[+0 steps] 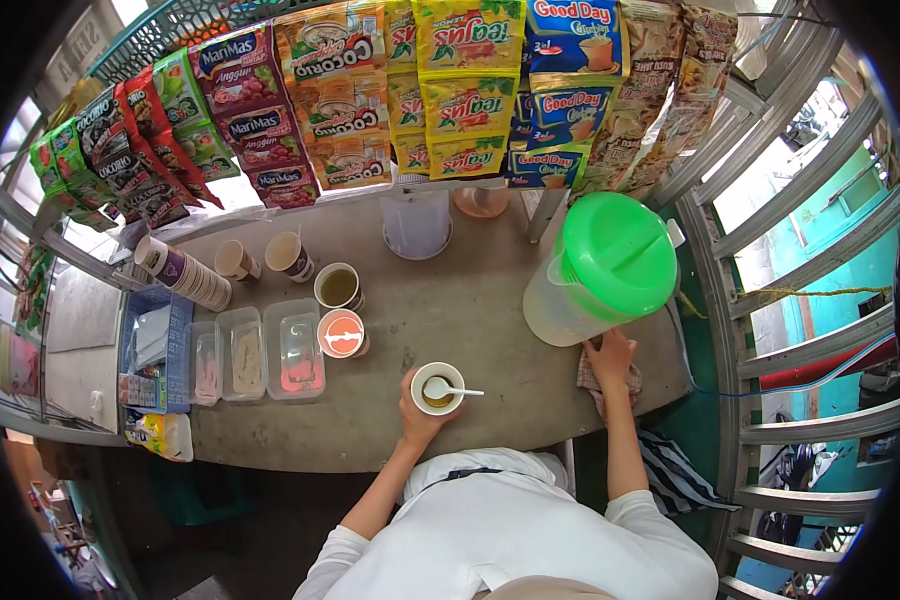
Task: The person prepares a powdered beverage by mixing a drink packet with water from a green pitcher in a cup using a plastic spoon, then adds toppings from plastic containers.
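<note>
My left hand (pixel 419 413) is wrapped around a white paper cup (pixel 452 404) near the table's front edge. Inside the cup is a little dark liquid, and a white plastic spoon (pixel 467 392) leans with its handle over the rim to the right. My right hand (pixel 613 360) grips a brownish checked cloth (pixel 596 384) on the table, its fingertips close to the base of the pitcher. That pitcher (pixel 553 303) is of clear plastic with a bright green lid (pixel 615 250) and holds pale liquid.
Left of my cup stand a cup with an orange lid (pixel 342 334), a cup of greenish liquid (pixel 339 287) and stacked cups (pixel 185 272). Clear containers (pixel 295 345) and a blue basket (pixel 157 340) line the left side. Drink sachets (pixel 470 85) hang across the front; metal bars (pixel 805 330) stand right.
</note>
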{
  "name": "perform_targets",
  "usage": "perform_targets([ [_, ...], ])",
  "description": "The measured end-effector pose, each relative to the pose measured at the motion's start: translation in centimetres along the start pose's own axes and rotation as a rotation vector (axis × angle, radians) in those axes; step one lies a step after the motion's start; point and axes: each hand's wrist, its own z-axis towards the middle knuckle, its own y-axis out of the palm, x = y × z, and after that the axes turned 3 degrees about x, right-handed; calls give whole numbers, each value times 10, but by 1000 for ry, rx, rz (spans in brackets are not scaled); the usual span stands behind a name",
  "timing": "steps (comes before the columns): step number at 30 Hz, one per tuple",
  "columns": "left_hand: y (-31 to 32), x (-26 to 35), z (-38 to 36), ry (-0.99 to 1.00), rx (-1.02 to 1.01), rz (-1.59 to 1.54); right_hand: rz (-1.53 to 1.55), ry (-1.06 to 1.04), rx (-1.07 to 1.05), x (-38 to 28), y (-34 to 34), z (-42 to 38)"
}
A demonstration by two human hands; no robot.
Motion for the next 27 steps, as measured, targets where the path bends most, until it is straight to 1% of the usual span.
perform_targets([
  [4, 0, -1, 1, 20, 3, -4, -50, -18, -51, 9, 1, 10],
  [7, 0, -3, 0, 43, 2, -2, -123, -115, -80, 23, 3, 20],
  [10, 1, -5, 0, 44, 14, -18, -75, -158, -70, 22, -4, 26],
  [13, 1, -3, 0, 37, 29, -14, -367, -290, -57, 34, -5, 28],
  [14, 1, -3, 0, 39, 34, -17, -315, -280, -89, 33, -15, 29],
  [16, 1, -4, -1, 41, 32, -19, -217, -250, -153, 28, -58, 29],
  [19, 1, -5, -1, 47, 15, -19, -297, -175, -174, 33, -102, 35],
  [22, 0, -3, 0, 54, 23, -25, -261, -66, 16, 51, -106, 39],
  [23, 1, -5, 0, 53, 29, -30, -271, -68, 126, 52, -102, 36],
  [26, 2, -6, -1, 60, 43, -31, -133, 62, 83, 20, -101, 20],
  [27, 2, -6, -1, 65, 47, -29, -47, 152, -122, 6, -102, 16],
])
